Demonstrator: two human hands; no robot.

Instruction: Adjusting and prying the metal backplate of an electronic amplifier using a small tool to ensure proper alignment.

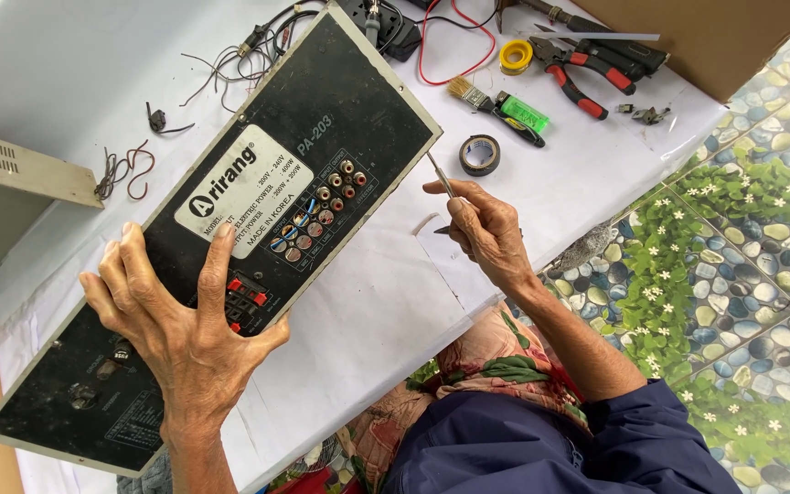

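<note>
One long black rear panel point(258, 220) of an audio unit is lying tilted across the white counter point(57, 64), and the left hand point(180, 325) is pressing on its lower half with fingers spread wide, the palm flat, not wrapped around anything. The right hand point(486, 233) is pinching one thin metal tool point(442, 176) between thumb and fingertips, its tip touching the panel's right edge; whether it is a screwdriver or a probe is hard to tell, since the hand is covering its handle.

On the panel one white label, a cluster of small round sockets and one block of red and black clips are showing; the sockets are too small to count surely. Beyond it are lying one roll of black tape point(480, 154), one yellow roll point(516, 56), one brush point(473, 95), one green lighter point(525, 113), one pair of red-handled pliers point(578, 75) and one red wire loop point(454, 41). A beige casing point(11, 174) is being cut off at the left edge, and loose wires point(230, 59) are tangling above the panel.
</note>
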